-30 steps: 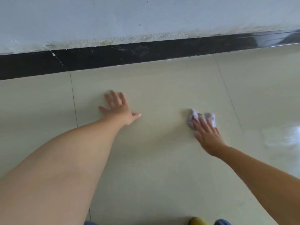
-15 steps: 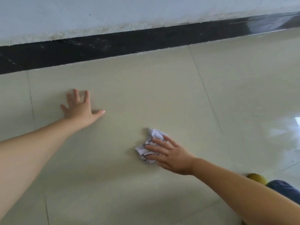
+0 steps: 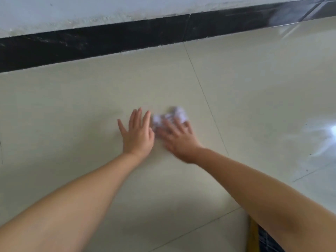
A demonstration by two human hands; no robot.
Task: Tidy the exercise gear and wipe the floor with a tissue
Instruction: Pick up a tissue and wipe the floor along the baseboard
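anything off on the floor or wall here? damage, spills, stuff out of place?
No spill shows on the floor. The wall's lower edge looks rough and flaky above the black baseboard, which has a thin vertical line, a joint or crack. The right hand and tissue are blurred; the left hand lies flat.

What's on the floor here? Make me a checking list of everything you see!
Surface: cream tiled floor, shiny, with thin grout lines.
Job's things: crumpled white tissue on the floor, blurred; no exercise gear seen.
Clutter: a yellow edge and dark checked fabric at the bottom; cannot tell what they are.
Hands: left hand flat on the tile, fingers straight; right hand presses the tissue with straight fingers.
Cables: nothing seen.
Surroundings: black skirting strip under a white wall.
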